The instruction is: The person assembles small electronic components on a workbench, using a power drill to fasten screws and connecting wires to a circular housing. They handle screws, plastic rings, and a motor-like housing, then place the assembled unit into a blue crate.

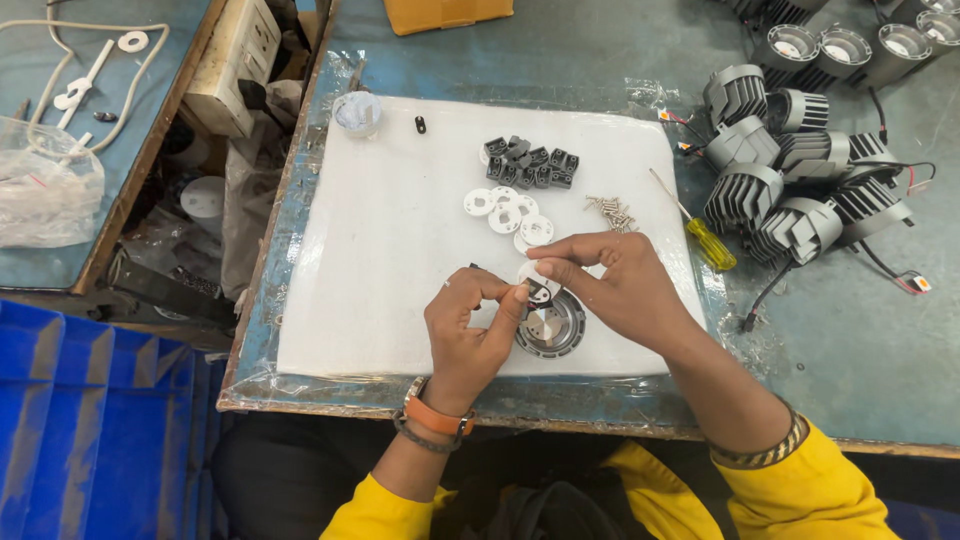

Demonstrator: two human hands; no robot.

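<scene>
My left hand (468, 325) and my right hand (612, 282) meet over a round grey metal housing (556, 330) that lies on a white foam sheet (390, 250). The left fingertips pinch a small dark clip-like part (536, 293) at the housing's upper rim. The right thumb and forefinger hold a white round disc (531, 272) just above it. Several more white discs (507, 213) and a cluster of small dark grey plastic blocks (531, 163) lie farther back on the sheet, beside a little heap of screws (612, 211).
A yellow-handled screwdriver (708, 240) lies at the sheet's right edge. Several finned grey lamp housings (790, 185) with wires crowd the right of the table. A small white cup (357, 112) stands at the sheet's back left. Blue bins (90, 420) sit low left.
</scene>
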